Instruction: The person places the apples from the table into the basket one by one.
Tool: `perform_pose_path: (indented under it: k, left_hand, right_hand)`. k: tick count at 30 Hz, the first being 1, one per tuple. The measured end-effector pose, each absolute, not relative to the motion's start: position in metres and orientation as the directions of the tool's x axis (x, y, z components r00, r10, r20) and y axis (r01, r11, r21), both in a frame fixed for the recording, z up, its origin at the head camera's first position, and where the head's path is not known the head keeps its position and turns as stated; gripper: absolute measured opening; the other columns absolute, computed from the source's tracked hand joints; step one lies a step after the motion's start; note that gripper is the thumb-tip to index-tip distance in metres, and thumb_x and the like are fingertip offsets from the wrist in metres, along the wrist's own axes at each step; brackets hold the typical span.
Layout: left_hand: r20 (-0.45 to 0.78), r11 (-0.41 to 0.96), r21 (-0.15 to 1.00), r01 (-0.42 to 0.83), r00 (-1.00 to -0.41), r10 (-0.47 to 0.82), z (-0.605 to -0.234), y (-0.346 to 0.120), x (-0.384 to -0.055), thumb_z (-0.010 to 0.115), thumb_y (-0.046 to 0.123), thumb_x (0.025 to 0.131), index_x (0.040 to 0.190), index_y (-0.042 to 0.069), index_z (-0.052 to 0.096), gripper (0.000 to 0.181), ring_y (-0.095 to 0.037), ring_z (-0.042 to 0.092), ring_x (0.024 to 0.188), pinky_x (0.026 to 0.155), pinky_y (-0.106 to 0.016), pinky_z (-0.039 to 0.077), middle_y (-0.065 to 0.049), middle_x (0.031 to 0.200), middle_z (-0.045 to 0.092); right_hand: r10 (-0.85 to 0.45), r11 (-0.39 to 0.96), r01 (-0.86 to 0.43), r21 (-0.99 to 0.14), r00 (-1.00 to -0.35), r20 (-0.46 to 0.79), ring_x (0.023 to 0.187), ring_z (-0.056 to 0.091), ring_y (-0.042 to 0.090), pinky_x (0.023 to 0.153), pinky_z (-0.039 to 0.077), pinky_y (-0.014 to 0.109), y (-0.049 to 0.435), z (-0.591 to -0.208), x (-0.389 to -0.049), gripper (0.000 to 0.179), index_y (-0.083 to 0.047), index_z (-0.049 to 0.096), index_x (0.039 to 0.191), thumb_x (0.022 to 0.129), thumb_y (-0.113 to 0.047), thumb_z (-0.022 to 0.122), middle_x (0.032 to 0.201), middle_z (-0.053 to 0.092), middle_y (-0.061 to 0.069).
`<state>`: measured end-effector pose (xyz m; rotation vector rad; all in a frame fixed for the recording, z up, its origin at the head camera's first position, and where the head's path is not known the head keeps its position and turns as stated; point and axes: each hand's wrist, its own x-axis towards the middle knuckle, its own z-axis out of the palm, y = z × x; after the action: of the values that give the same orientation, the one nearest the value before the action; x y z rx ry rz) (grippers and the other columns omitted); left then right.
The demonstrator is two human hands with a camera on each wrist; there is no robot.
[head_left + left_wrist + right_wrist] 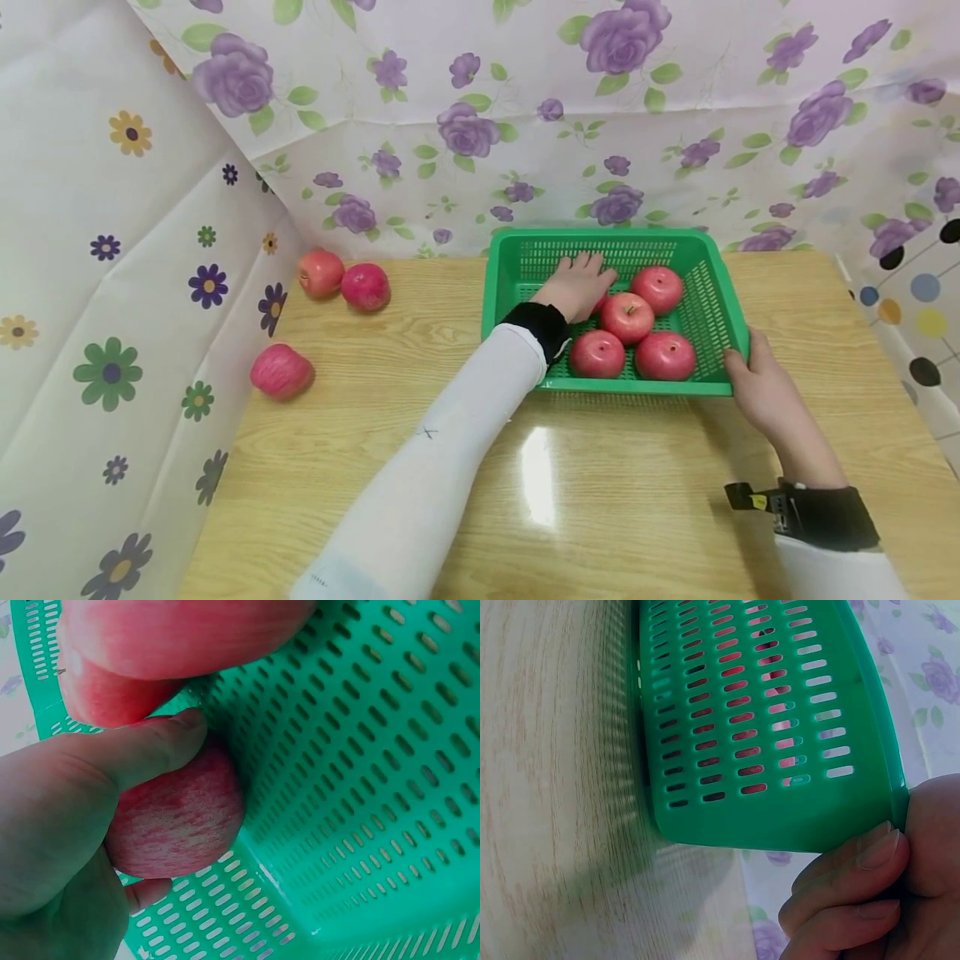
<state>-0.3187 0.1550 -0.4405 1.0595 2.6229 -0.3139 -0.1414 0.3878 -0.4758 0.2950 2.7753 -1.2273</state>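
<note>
A green plastic basket point(637, 387) stands on the wooden table, with several red apples point(665, 356) inside it. My left hand point(574, 287) reaches down into the basket and grips an apple point(180, 817), thumb on one side and fingers round the other. In the head view most of that apple is hidden by the hand. My right hand point(767, 388) holds the basket's near right corner, thumb over the rim and fingers curled beneath it. The right wrist view shows those fingers point(847, 892) against the green rim.
On the table's left side lie three more apples: a light red one point(321, 273), a darker one point(366, 287) beside it, and a pink one point(282, 372) nearer me. Flower-patterned sheets point(465, 167) rise behind the table and on both sides.
</note>
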Motion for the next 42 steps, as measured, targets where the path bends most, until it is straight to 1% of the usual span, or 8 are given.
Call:
perform_pose_path:
  k: [4, 8, 15, 22, 26, 33, 42]
  left_hand:
    - [-0.344, 0.712, -0.074, 0.698, -0.688, 0.639, -0.444, 0.155, -0.319, 0.043, 0.006, 0.105, 0.157, 0.028, 0.021, 0.060, -0.026, 0.002, 0.147, 0.121, -0.044, 0.012, -0.008, 0.163, 0.007]
    - [-0.334, 0.711, -0.071, 0.700, -0.688, 0.644, -0.447, 0.154, -0.321, 0.047, 0.006, 0.103, 0.156, 0.028, 0.023, 0.062, -0.026, 0.002, 0.147, 0.121, -0.044, 0.012, -0.007, 0.163, 0.007]
    - [-0.313, 0.703, -0.065, 0.709, -0.683, 0.660, -0.453, 0.155, -0.325, 0.049, 0.005, 0.102, 0.156, 0.028, 0.023, 0.064, -0.026, 0.003, 0.147, 0.120, -0.043, 0.013, -0.008, 0.162, 0.009]
    - [-0.289, 0.699, -0.071, 0.711, -0.686, 0.668, -0.454, 0.155, -0.326, 0.053, 0.010, 0.100, 0.154, 0.029, 0.026, 0.064, -0.024, 0.006, 0.146, 0.120, -0.042, 0.015, -0.007, 0.161, 0.011]
    - [-0.295, 0.701, -0.069, 0.710, -0.685, 0.666, -0.453, 0.154, -0.326, 0.055, 0.012, 0.099, 0.155, 0.030, 0.025, 0.065, -0.024, 0.005, 0.146, 0.120, -0.042, 0.014, -0.007, 0.162, 0.008]
    - [-0.301, 0.704, -0.069, 0.707, -0.687, 0.661, -0.454, 0.154, -0.325, 0.057, 0.016, 0.098, 0.155, 0.031, 0.025, 0.067, -0.024, 0.005, 0.146, 0.120, -0.042, 0.013, -0.007, 0.162, 0.009]
    - [-0.312, 0.714, -0.054, 0.698, -0.691, 0.652, -0.454, 0.155, -0.330, 0.057, 0.017, 0.097, 0.155, 0.034, 0.023, 0.069, -0.024, 0.003, 0.147, 0.120, -0.043, 0.013, -0.005, 0.162, 0.007]
  right_hand:
    - [0.139, 0.658, 0.212, -0.722, -0.977, -0.161, 0.121, 0.035, 0.052, 0.094, 0.031, 0.075, 0.387, -0.476, -0.141, 0.067, 0.004, -0.002, 0.155, 0.108, -0.037, 0.020, 0.139, 0.033, 0.042]
    - [0.139, 0.661, 0.210, -0.720, -0.978, -0.158, 0.120, 0.036, 0.051, 0.094, 0.032, 0.075, 0.387, -0.476, -0.141, 0.067, 0.005, -0.002, 0.155, 0.108, -0.037, 0.021, 0.138, 0.034, 0.041]
    - [0.140, 0.660, 0.214, -0.720, -0.977, -0.162, 0.120, 0.036, 0.052, 0.094, 0.032, 0.075, 0.387, -0.476, -0.141, 0.067, 0.004, -0.002, 0.155, 0.108, -0.038, 0.020, 0.138, 0.034, 0.041]
    - [0.143, 0.663, 0.221, -0.715, -0.975, -0.168, 0.122, 0.035, 0.054, 0.093, 0.031, 0.076, 0.388, -0.475, -0.141, 0.068, 0.002, -0.003, 0.156, 0.108, -0.040, 0.021, 0.139, 0.033, 0.042]
    - [0.142, 0.665, 0.225, -0.712, -0.974, -0.175, 0.122, 0.034, 0.054, 0.093, 0.031, 0.075, 0.390, -0.475, -0.142, 0.068, 0.002, -0.003, 0.156, 0.108, -0.040, 0.021, 0.139, 0.033, 0.041]
    - [0.143, 0.667, 0.224, -0.710, -0.974, -0.174, 0.122, 0.035, 0.054, 0.093, 0.032, 0.075, 0.388, -0.476, -0.141, 0.067, 0.003, -0.002, 0.156, 0.108, -0.039, 0.021, 0.139, 0.034, 0.041]
    - [0.145, 0.666, 0.224, -0.711, -0.974, -0.172, 0.121, 0.035, 0.052, 0.094, 0.031, 0.075, 0.388, -0.476, -0.142, 0.067, 0.002, -0.003, 0.156, 0.108, -0.039, 0.021, 0.139, 0.034, 0.041]
